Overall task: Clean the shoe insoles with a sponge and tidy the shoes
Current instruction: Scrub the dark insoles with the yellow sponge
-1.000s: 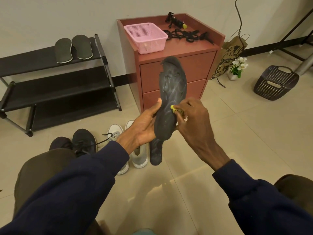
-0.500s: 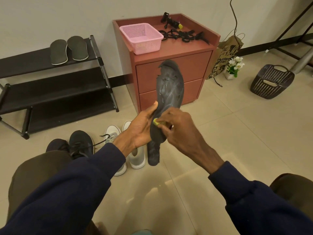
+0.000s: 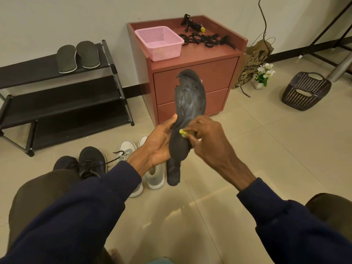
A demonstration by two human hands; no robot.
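Pale tiled floor [image 3: 266, 149] across the whole view. Against the wall at left, a black three-tier shoe rack [image 3: 62, 103], carrying a pair of grey insoles [image 3: 78, 56] side by side on the top shelf. Just right of the rack, a red-brown two-drawer cabinet [image 3: 215, 73], topped with a pink basket [image 3: 160, 42] and a tangle of black straps [image 3: 205, 40]. Further right on the floor, a dark woven basket [image 3: 306, 92], then a brown paper bag [image 3: 255, 60] leaning by the cabinet, with a small pot of white flowers [image 3: 263, 75] beside it.

Nearer, in front of the knees, a pair of black shoes [image 3: 91, 161] with one loose lace. Just to their right, a pair of white shoes [image 3: 154, 176], and beside those a spare insole [image 3: 173, 174] lying on the tiles.

Raised in the air before the cabinet drawers, the worn insole [image 3: 192, 100], roughly upright, ragged along its upper left edge and streaked pale. Gripping its lower half from the left, the left hand [image 3: 160, 145], thumb laid along the front edge and fingers curled behind. Pressed to its face from the right, the right hand [image 3: 207, 141], fingers bunched and pinching a small yellow sponge [image 3: 182, 132], mostly hidden under the fingertips.
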